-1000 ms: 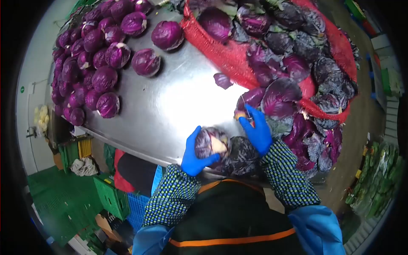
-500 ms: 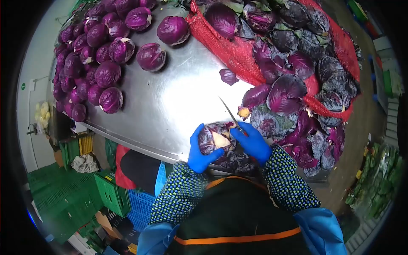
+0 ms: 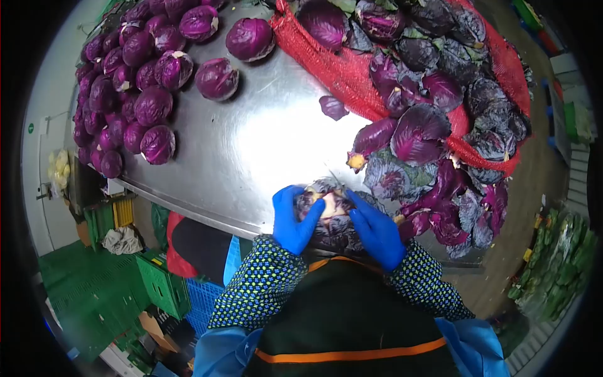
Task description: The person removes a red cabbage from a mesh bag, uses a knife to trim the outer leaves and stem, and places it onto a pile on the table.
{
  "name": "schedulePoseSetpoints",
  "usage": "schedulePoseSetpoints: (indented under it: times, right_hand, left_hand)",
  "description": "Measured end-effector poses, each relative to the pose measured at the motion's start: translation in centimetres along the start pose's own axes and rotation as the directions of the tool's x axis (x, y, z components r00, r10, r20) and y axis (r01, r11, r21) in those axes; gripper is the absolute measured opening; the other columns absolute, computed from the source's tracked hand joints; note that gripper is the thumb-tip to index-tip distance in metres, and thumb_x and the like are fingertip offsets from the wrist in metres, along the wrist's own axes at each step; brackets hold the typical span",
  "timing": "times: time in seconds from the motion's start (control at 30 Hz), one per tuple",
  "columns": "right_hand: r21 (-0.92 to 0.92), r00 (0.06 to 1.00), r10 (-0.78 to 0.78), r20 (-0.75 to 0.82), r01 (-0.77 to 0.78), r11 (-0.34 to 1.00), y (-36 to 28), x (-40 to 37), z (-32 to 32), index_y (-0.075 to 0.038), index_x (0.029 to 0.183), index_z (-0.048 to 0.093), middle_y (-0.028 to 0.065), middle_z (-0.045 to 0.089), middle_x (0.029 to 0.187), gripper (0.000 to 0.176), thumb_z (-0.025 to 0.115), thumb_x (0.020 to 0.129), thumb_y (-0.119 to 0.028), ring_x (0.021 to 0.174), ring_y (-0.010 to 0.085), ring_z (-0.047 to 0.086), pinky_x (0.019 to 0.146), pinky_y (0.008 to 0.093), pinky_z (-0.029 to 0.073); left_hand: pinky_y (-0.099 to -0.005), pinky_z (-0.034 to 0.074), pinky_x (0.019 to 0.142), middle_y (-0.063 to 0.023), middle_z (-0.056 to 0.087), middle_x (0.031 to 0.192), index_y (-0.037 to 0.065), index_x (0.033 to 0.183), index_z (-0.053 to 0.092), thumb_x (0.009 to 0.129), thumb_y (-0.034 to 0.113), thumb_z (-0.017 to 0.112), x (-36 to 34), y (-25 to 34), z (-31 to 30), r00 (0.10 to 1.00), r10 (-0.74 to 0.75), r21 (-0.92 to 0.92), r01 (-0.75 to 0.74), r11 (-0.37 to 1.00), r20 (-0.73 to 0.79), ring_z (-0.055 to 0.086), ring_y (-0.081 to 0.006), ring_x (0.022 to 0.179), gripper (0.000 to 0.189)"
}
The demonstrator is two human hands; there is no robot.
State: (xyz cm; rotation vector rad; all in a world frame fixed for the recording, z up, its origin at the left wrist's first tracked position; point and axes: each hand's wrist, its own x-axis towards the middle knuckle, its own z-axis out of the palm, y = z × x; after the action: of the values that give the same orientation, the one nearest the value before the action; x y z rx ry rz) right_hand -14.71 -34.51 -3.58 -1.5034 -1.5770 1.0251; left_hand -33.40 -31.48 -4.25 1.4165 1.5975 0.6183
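Nearest us is our dark apron (image 3: pixel 352 308) with its orange edging, and just past it, at the near edge of the steel table (image 3: pixel 251 157), some dark outer leaves (image 3: pixel 339 237) sit low between our wrists. Just beyond, the red cabbage head (image 3: pixel 331 207) lies between our two gloved hands, its pale cut stem face turned up towards us. Our left hand (image 3: pixel 293 221) is curved round its left side, fingers on the outer flank and thumb reaching in over the top beside the pale face. Our right hand (image 3: pixel 380 232) comes in from the right, fingers closed together round what we take to be the handle of the knife (image 3: pixel 333 174); we cannot see the handle itself, nor tell how the thumb sits.

The blade's long axis points away from us and slightly left, past the far right side of the head, so the right hand is the nearer one to that side. We cannot tell whether the edge touches the leaves.

Farther off to the right lie a cut stem stump (image 3: pixel 356 162) and a red mesh sack (image 3: pixel 352 81) under dark leaves, while the heap of purple cabbages (image 3: pixel 153 105) is well apart on the far left
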Motion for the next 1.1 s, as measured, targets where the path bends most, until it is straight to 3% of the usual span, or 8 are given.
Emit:
schedulePoseSetpoints:
  times: [0.17, 0.33, 0.47, 0.57, 0.7, 0.93, 1.03, 1.1]
  right_hand:
    - [-0.291, 0.824, 0.513, 0.243, -0.442, 0.848, 1.7, 4.5, -3.6, -0.009, 0.124, 0.053, 0.0234, 0.061, 0.101, 0.038, 0.044, 0.094, -0.031, 0.092, 0.0361, 0.06, 0.083, 0.0395, 0.047]
    - [0.024, 0.999, 0.046, 0.027, -0.047, 0.999, 2.7, 3.2, -1.6, -0.004, 0.113, 0.058, 0.0139, 0.061, 0.083, 0.039, 0.064, 0.084, -0.03, 0.074, 0.0259, 0.06, 0.073, 0.0334, 0.047]
    - [0.466, 0.707, 0.676, 0.208, -0.679, 0.567, 4.1, 4.9, -3.1, -0.005, 0.1, 0.055, 0.006, 0.057, 0.091, 0.028, 0.062, 0.085, -0.028, 0.068, 0.0121, 0.057, 0.05, 0.0252, 0.042]
    - [0.697, 0.759, 0.642, -0.106, -0.404, 0.592, 0.6, 7.2, -5.3, -0.004, 0.104, 0.052, 0.0062, 0.058, 0.093, 0.034, 0.063, 0.084, -0.029, 0.069, 0.0099, 0.057, 0.045, 0.0229, 0.041]
    - [0.173, 0.922, 0.386, 0.041, -0.387, 0.906, 2.9, -0.9, -0.3, 0.0, 0.12, 0.046, 0.0129, 0.053, 0.108, 0.055, 0.069, 0.08, -0.03, 0.101, 0.0215, 0.055, 0.08, 0.0317, 0.047]
    - [0.375, 0.91, 0.391, 0.139, -0.414, 0.829, 1.5, -1.5, 0.4, -0.001, 0.128, 0.043, 0.0146, 0.05, 0.118, 0.07, 0.077, 0.07, -0.02, 0.11, 0.022, 0.049, 0.094, 0.0334, 0.039]
    - [0.487, 0.885, 0.408, 0.226, -0.465, 0.739, 1.2, -0.7, -0.7, -0.001, 0.13, 0.042, 0.0155, 0.048, 0.124, 0.072, 0.077, 0.069, -0.019, 0.114, 0.0219, 0.047, 0.097, 0.0335, 0.037]
    - [0.409, 0.901, 0.353, 0.253, -0.43, 0.805, 1.4, -0.1, -1.3, 0.001, 0.133, 0.037, 0.0167, 0.045, 0.129, 0.077, 0.078, 0.07, -0.019, 0.119, 0.0221, 0.044, 0.1, 0.0331, 0.035]
  left_hand:
    - [-0.032, 0.044, 0.086, -0.013, 0.049, 0.108, 0.001, 0.114, 0.047, 0.08, 0.016, 0.069, -0.6, 0.8, 0.1, 0.989, 0.144, 0.029, -0.144, 0.989, 0.028, 0.051, -0.0211, 0.102, 0.043]
    - [-0.0356, 0.046, 0.087, -0.018, 0.055, 0.11, 0.001, 0.113, 0.053, 0.077, 0.013, 0.071, -0.8, 1.1, -1.1, 0.978, 0.197, 0.078, -0.202, 0.976, 0.066, 0.056, -0.0297, 0.102, 0.042]
    - [-0.0351, 0.049, 0.082, -0.0187, 0.059, 0.105, 0.002, 0.107, 0.06, 0.079, 0.014, 0.068, -0.3, 2.7, -1.2, 0.925, 0.361, 0.314, -0.38, 0.87, 0.118, 0.059, -0.03, 0.098, 0.032]
    - [-0.036, 0.05, 0.078, -0.0166, 0.061, 0.1, 0.003, 0.102, 0.062, 0.079, 0.016, 0.067, -0.8, 3.1, -0.7, 0.905, 0.392, 0.426, -0.425, 0.799, 0.168, 0.06, -0.0301, 0.092, 0.027]
    - [-0.0369, 0.05, 0.067, -0.0116, 0.063, 0.085, 0.006, 0.09, 0.064, 0.08, 0.015, 0.065, 0.3, 3.2, -0.1, 0.897, 0.381, 0.531, -0.44, 0.725, 0.223, 0.06, -0.0297, 0.077, 0.014]
    - [-0.0268, 0.048, 0.062, -0.006, 0.063, 0.079, 0.003, 0.087, 0.064, 0.091, 0.029, 0.053, 2.5, -5.2, -1.3, 0.766, -0.59, -0.264, 0.643, 0.719, 0.256, 0.058, -0.0134, 0.072, 0.029]
    - [-0.0274, 0.049, 0.064, -0.0076, 0.062, 0.083, 0.0, 0.093, 0.061, 0.089, 0.023, 0.057, 4.3, -13.5, -1.4, 0.796, -0.581, -0.698, 0.513, 0.499, 0.17, 0.059, -0.0147, 0.075, 0.024]
    - [-0.0369, 0.05, 0.079, -0.0165, 0.052, 0.113, -0.003, 0.11, 0.048, 0.08, 0.01, 0.065, 3.9, -7.7, -2.2, 0.927, -0.199, -0.361, 0.076, 0.93, -0.319, 0.057, -0.0226, 0.092, 0.037]
